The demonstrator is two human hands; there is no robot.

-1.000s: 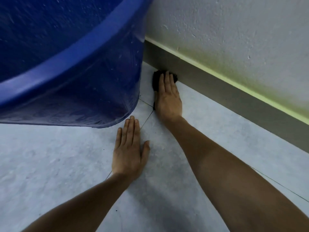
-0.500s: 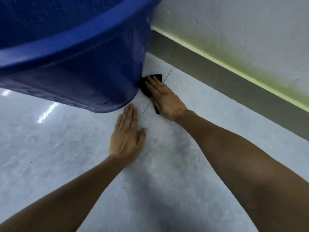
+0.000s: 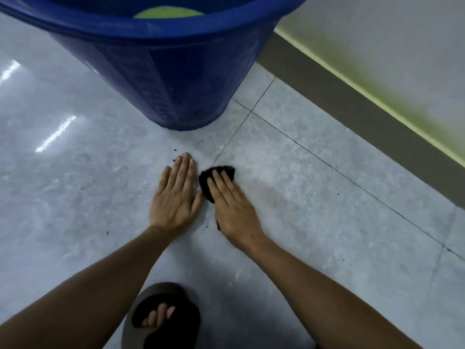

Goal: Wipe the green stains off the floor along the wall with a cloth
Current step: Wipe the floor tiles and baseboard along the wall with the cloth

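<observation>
Black cloth (image 3: pixel 216 181) lies bunched flat on the pale floor tile (image 3: pixel 314 197), on the near side of the blue bucket (image 3: pixel 161 71) and well clear of its base, just off the tile joint that runs toward me from beside the bucket. I have my right hand (image 3: pixel 232 207) pressing down on it, fingers straight and close together, so only the far and left edges of the cloth show. My left hand (image 3: pixel 176 197) sits just left of it, palm flat on the tile, fingers together and thumb out toward the cloth, bracing my weight.

What worries me: the green staining I can make out runs along the skirting (image 3: pixel 364 114) to the right of the bucket, and the cloth is well apart from that strip, so a stroke from here would likely polish clean tile. Small dark specks (image 3: pixel 173 155) lie between the bucket and my left fingertips (crumbs off the cloth, I'd guess), and a damp pass could smear them. The floor also looks glossy, so my bracing palm might slide.

As far as I can judge under my hand, the cloth's long axis follows my fingers, its rounded far end aimed toward the bucket.
</observation>
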